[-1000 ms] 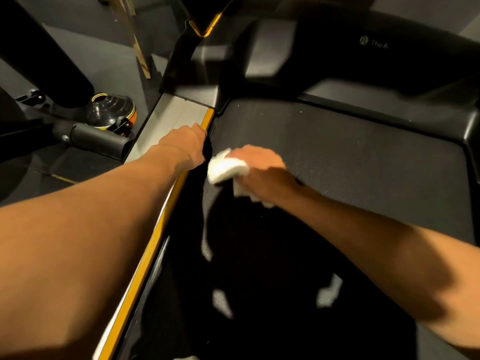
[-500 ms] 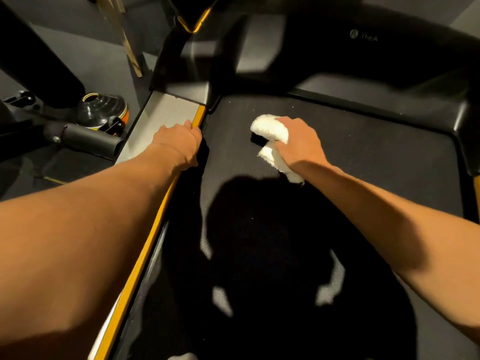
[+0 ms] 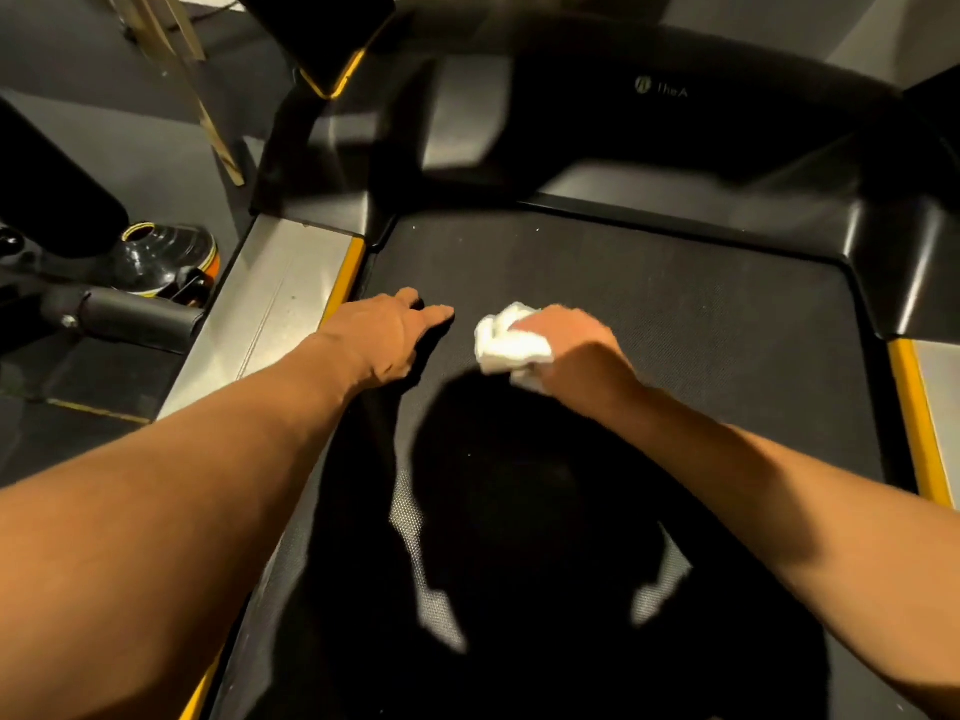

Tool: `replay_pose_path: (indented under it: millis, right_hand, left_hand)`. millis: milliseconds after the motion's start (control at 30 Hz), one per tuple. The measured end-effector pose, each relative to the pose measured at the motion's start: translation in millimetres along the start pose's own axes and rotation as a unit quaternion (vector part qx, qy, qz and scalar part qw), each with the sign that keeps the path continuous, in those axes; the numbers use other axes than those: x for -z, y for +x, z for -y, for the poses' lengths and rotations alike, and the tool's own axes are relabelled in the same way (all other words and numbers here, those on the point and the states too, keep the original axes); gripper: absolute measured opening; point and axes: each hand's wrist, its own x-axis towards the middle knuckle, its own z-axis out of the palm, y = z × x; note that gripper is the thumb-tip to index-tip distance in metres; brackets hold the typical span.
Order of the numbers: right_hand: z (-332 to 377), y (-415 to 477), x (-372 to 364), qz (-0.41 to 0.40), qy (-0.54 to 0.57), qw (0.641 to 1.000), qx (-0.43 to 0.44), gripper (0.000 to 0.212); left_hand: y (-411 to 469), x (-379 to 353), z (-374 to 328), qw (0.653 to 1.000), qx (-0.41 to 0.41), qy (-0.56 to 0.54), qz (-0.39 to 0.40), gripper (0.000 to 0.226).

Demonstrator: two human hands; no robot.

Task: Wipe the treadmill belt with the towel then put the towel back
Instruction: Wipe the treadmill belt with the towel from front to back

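Observation:
The black treadmill belt (image 3: 675, 324) fills the middle of the head view. My right hand (image 3: 576, 340) presses a crumpled white towel (image 3: 506, 340) onto the belt near its centre; part of the towel is hidden under my fingers. My left hand (image 3: 387, 330) lies flat on the belt just inside the left rail, fingers spread, a short gap left of the towel, holding nothing. My shadow darkens the belt below both hands.
A grey side rail with a yellow strip (image 3: 275, 314) runs along the left, another (image 3: 914, 407) on the right. The black motor cover (image 3: 649, 122) rises ahead. Left of the treadmill stand a dark machine foot (image 3: 130, 314) and a black-and-orange object (image 3: 166, 257).
My right hand has dragged the towel back toward me and leftward on the belt. My left hand has left the side rail and now rests on the belt with fingers spread.

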Motion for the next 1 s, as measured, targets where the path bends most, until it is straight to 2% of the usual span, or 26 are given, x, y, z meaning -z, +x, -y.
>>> replay_pose_path:
  millis: [33, 67, 100, 133, 167, 200, 267, 300, 333, 400, 467, 500, 600, 667, 700, 733, 800, 867, 900, 1000]
  right_hand:
    - [3.8, -7.9, -19.6, -0.004, -0.083, 0.996, -0.02, 0.029]
    - [12.3, -25.4, -23.5, 0.02, -0.1, 0.993, -0.057, 0.029]
    - [14.5, -31.7, -25.8, 0.057, -0.072, 0.995, -0.046, 0.03]
    - [9.3, -35.8, -11.9, 0.075, 0.029, 0.997, 0.016, 0.028]
    - [7.8, -34.5, 7.5, 0.06, 0.077, 0.994, 0.039, 0.025]
    - [5.9, -29.5, 22.8, 0.029, 0.078, 0.996, 0.026, 0.023]
    - [-9.6, -5.9, 36.6, -0.031, 0.055, 0.997, -0.043, 0.014]
    - [-13.6, -4.7, 38.5, -0.017, 0.028, 0.998, -0.055, 0.01]
    - [-13.5, -7.6, 29.6, 0.005, 0.009, 0.999, -0.034, 0.013]
    - [-1.4, -32.8, 13.0, 0.033, 0.02, 0.997, 0.071, 0.032]
    - [9.3, -59.7, 19.9, 0.089, 0.092, 0.984, 0.126, 0.027]
    - [14.7, -62.0, 26.8, 0.104, 0.122, 0.98, 0.119, 0.023]
    - [7.1, -24.0, 31.9, -0.016, 0.101, 0.991, 0.086, 0.032]
    - [-14.9, -6.3, 35.7, -0.051, 0.06, 0.997, 0.024, 0.03]
    - [-22.0, -7.4, 30.7, -0.04, 0.026, 0.999, 0.007, 0.032]
    - [-26.8, -13.8, 22.5, -0.028, 0.009, 0.999, 0.032, 0.033]
    - [-24.1, -42.2, 7.5, -0.007, 0.022, 0.99, 0.138, 0.034]
    - [-25.8, -61.2, 6.4, -0.002, 0.07, 0.983, 0.172, 0.042]
    - [-25.6, -58.4, 13.5, -0.029, 0.075, 0.982, 0.169, 0.039]
    - [-40.7, -28.0, 37.9, -0.082, 0.002, 0.995, 0.056, 0.018]
  left_hand:
    - [1.9, 2.2, -2.0, 1.0, 0.004, 0.011, 0.01, 0.075]
    - [3.8, 3.9, -4.5, 0.999, 0.007, 0.026, 0.02, 0.073]
    - [4.6, 6.2, -8.5, 0.999, 0.011, 0.039, 0.027, 0.07]
    - [5.5, 8.2, -12.2, 0.998, 0.011, 0.05, 0.032, 0.066]
    - [5.7, 10.3, -16.0, 0.998, 0.007, 0.058, 0.034, 0.061]
    - [6.6, 12.2, -19.6, 0.997, 0.003, 0.061, 0.036, 0.055]
    - [8.3, 14.3, -23.0, 0.997, 0.004, 0.06, 0.04, 0.047]
    - [8.4, 15.0, -24.4, 0.997, 0.007, 0.058, 0.041, 0.045]
    - [8.4, 15.8, -25.4, 0.998, 0.01, 0.055, 0.04, 0.044]
    - [7.1, 16.8, -26.2, 0.998, 0.016, 0.046, 0.042, 0.046]
    - [6.4, 15.3, -25.7, 0.998, 0.022, 0.04, 0.048, 0.05]
    - [6.2, 13.2, -25.3, 0.998, 0.025, 0.038, 0.048, 0.052]
    - [5.2, 6.4, -25.3, 0.998, 0.032, 0.029, 0.048, 0.061]
    - [3.5, 6.7, -26.0, 0.998, 0.033, 0.029, 0.045, 0.059]
    - [2.7, 8.1, -26.1, 0.998, 0.035, 0.029, 0.042, 0.058]
    - [2.3, 10.2, -26.5, 0.998, 0.035, 0.026, 0.04, 0.057]
    - [2.8, 13.4, -27.6, 0.998, 0.037, 0.024, 0.037, 0.056]
    - [3.4, 14.4, -30.2, 0.998, 0.039, 0.024, 0.044, 0.055]
    - [3.6, 14.0, -31.6, 0.998, 0.044, 0.026, 0.046, 0.054]
    - [4.4, 11.3, -39.1, 0.997, 0.06, 0.042, 0.025, 0.048]
